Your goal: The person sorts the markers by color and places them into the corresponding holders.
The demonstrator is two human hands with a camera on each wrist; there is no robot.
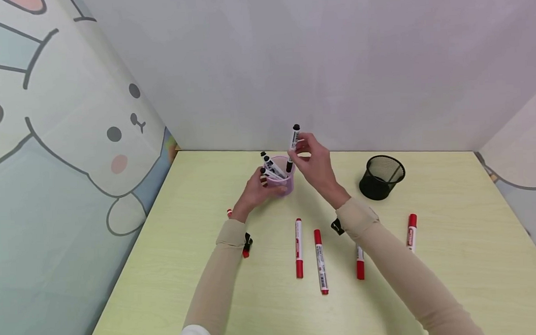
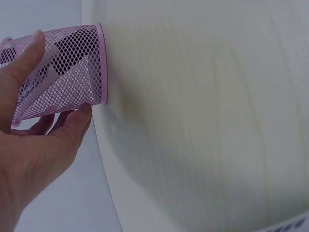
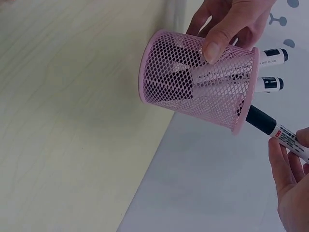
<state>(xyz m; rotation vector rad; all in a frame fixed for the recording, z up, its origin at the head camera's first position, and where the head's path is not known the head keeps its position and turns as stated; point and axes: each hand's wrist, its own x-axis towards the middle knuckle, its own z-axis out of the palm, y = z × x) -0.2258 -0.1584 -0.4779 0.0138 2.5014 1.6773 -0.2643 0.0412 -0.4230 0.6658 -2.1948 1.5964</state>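
Note:
A pink mesh pen cup [image 1: 288, 185] stands near the table's back edge. My left hand [image 1: 255, 191] holds it from the left side, thumb and fingers around the mesh in the left wrist view. Several white markers with black ends [image 1: 274, 167] lean inside the cup. Above its mouth, my right hand [image 1: 316, 167] pinches another black-and-white marker [image 1: 295, 138] between thumb and fingers. That marker points downward, its thick black cap just at the cup's rim [image 3: 248, 89] in the right wrist view.
To the right stands a black mesh pen cup [image 1: 375, 186]. Several red-capped markers lie nearer the front, among them one marker [image 1: 299, 240] and a slanted one [image 1: 321, 264]. Another red marker [image 1: 411, 231] is partly behind my right sleeve. A pale wall [image 1: 317, 62] rises behind the table.

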